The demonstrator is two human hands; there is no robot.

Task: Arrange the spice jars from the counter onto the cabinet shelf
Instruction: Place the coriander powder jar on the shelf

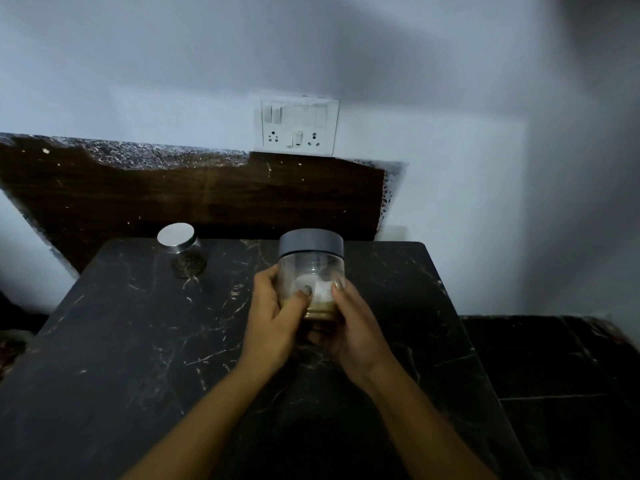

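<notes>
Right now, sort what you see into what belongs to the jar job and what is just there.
Part of the job:
- grey-lidded jar, held in left hand and right hand
- silver-lidded jar, standing on the counter

Just there:
- switch and socket panel
- wooden backboard

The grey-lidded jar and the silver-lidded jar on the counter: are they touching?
Apart. The head view shows bare dark counter between the grey-lidded jar, held in both hands, and the silver-lidded jar at the back left.
</notes>
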